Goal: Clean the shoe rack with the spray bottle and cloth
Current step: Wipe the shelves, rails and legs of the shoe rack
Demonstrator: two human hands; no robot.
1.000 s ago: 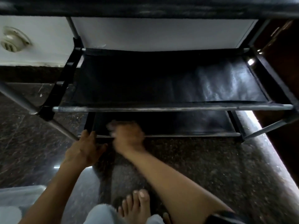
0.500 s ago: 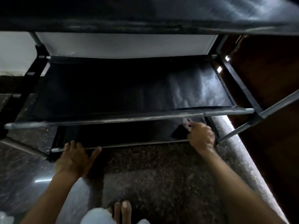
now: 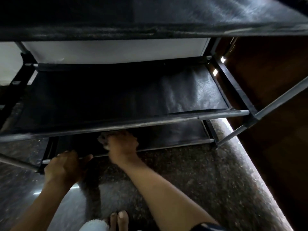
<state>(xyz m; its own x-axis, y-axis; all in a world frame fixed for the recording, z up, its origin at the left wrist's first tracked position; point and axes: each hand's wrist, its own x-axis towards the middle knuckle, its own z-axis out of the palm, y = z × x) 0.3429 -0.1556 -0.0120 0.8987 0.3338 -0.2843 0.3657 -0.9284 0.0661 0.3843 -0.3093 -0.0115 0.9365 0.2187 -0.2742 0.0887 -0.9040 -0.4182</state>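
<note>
The black fabric shoe rack (image 3: 116, 127) with grey metal bars fills the upper view. My right hand (image 3: 123, 144) reaches onto the lowest shelf (image 3: 175, 137), closed around a small grey cloth (image 3: 103, 138) that shows at my fingertips. My left hand (image 3: 65, 165) rests on the front bar of the lowest shelf near its left corner, fingers curled over it. No spray bottle is in view.
Dark speckled stone floor (image 3: 183, 172) lies in front of the rack. A raised stone ledge (image 3: 246, 164) runs along the right, with a dark wooden door (image 3: 275, 80) beyond. My bare toes (image 3: 119, 219) show at the bottom. A white wall stands behind the rack.
My right hand with the cloth has swept from the left of the lowest shelf to its right end and back to the middle. My left hand stays at the front bar's left end.
</note>
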